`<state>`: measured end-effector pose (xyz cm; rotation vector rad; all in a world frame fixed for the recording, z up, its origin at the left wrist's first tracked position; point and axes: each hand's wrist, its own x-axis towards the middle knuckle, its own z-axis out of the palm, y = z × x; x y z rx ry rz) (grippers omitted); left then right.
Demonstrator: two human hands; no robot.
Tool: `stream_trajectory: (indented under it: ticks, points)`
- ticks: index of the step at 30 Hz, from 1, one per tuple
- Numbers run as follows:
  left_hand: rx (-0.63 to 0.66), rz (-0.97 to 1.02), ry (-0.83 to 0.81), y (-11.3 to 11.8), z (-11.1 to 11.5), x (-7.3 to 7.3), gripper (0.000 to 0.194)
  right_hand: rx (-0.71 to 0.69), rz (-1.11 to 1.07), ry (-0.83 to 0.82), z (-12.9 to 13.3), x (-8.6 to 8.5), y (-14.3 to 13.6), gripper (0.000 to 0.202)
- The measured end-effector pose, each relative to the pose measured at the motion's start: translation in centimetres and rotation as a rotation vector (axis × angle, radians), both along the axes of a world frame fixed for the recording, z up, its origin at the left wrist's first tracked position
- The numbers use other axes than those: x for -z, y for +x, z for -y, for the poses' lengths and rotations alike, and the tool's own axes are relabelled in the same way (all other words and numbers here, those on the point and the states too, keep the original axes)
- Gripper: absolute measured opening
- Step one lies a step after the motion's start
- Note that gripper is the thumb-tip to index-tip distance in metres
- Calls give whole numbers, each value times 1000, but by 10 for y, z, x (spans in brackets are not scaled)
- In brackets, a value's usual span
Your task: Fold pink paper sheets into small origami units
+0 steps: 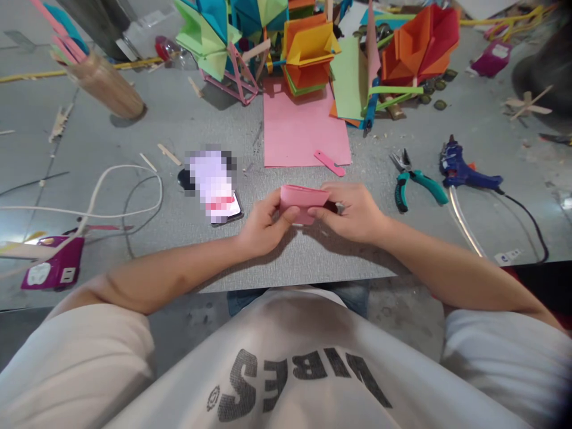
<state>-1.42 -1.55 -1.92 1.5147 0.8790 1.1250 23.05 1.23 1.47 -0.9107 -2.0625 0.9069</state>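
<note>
A folded piece of pink paper [304, 195] is held between both hands, just above the near edge of the table. My left hand [268, 223] grips its left side, thumb on the front face. On the right side, my right hand [351, 211] pinches the paper with its thumb in front and fingers behind. Beyond the hands lies a flat pink sheet [299, 134], with a small pink cutter [329, 162] across its near right corner. A phone [217, 185], partly blurred out, rests left of my left hand.
Pliers with teal handles [420, 182] and a blue glue gun [467, 167] lie to the right. Folded paper pieces in orange [420, 44], yellow and green stand at the back. A leaning cup [107, 86], a white cable [125, 167] and a purple power strip [53, 262] are at left.
</note>
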Motion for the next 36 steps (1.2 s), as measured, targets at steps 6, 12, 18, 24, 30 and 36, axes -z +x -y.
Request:
stream_trajectory:
  ticks: [6,12,18,24,30,36]
  points:
    - [26,-74,166,-3,2,2,45,8,74,213,11,8,-4,14]
    - [58,-138,136,-5,3,-3,44,19,100,261,9,8,-1,15]
    - [3,-94,324,-5,4,-4,29,-28,167,330,5,8,4,19]
    - [29,-43,279,-4,4,-3,30,61,104,290,6,4,4,32]
    - [28,-99,414,-2,4,-7,21,21,44,278,9,-3,7,34]
    - [-132,-118,267,1,7,-14,43,1,65,180,5,-3,3,34]
